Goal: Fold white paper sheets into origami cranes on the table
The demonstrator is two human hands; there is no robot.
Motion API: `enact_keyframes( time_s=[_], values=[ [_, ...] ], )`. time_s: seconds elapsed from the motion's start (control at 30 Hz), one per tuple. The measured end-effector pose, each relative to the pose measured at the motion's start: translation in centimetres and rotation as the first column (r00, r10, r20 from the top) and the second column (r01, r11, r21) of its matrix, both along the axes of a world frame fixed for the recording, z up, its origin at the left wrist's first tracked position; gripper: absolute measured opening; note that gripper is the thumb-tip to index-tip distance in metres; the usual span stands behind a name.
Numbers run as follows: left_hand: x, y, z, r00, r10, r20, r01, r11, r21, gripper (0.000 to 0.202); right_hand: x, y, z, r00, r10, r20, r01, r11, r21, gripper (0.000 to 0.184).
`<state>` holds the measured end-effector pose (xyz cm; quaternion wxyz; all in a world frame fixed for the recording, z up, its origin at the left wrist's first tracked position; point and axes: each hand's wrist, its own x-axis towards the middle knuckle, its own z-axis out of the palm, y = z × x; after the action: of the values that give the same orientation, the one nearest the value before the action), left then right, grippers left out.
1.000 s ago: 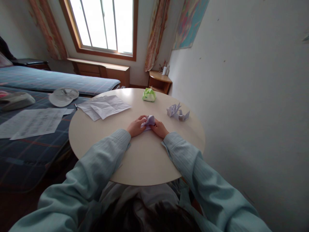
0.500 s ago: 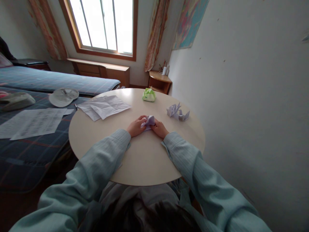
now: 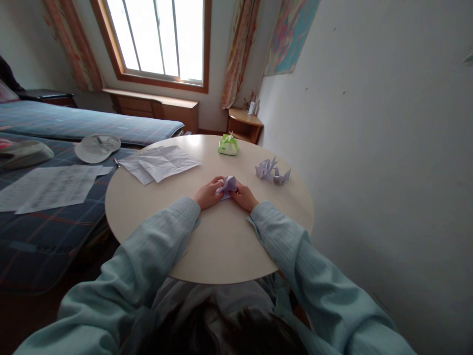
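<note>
Between my hands, over the middle of the round table (image 3: 221, 246), is a small folded sheet of pale lilac paper (image 3: 229, 184). My left hand (image 3: 210, 192) grips its left side, fingers closed over the edge. On the other side my right hand (image 3: 244, 195) pinches the paper, thumb toward me. A flap of the paper stands up between the two hands; the fingertips partly hide its lower folds. To the right on the tabletop sit several folded paper figures (image 3: 266, 169) with pointed parts. Creased white paper sheets (image 3: 166, 163) lie flat at the left.
A green tissue pack (image 3: 228, 145) stands near the table's far edge. Left of the table is a bed with a plaid cover (image 3: 59, 236), bearing printed sheets (image 3: 55, 185) and a white cap (image 3: 97, 149). A white wall (image 3: 388, 172) runs along the right.
</note>
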<state>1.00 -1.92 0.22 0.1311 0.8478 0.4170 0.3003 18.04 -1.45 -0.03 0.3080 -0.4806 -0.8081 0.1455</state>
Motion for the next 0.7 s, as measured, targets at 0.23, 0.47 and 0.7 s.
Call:
enact_keyframes(
  time_s=[0.23,0.47,0.7],
  values=[
    [0.00,-0.02,0.00,1.000,0.005,-0.009,-0.005,1.000,0.002,0.022,-0.06,-0.17,0.14,1.000,-0.013,0.011,0.013,1.000,-0.007,0.020],
    [0.02,0.11,-0.21,1.000,0.009,-0.016,-0.009,1.000,0.008,0.022,-0.14,-0.07,0.01,1.000,-0.009,0.004,0.009,1.000,-0.009,0.020],
    [0.00,0.17,-0.26,1.000,0.004,-0.026,-0.004,1.000,0.009,0.025,-0.13,-0.13,0.14,1.000,-0.006,0.010,0.007,1.000,-0.021,0.020]
  ],
)
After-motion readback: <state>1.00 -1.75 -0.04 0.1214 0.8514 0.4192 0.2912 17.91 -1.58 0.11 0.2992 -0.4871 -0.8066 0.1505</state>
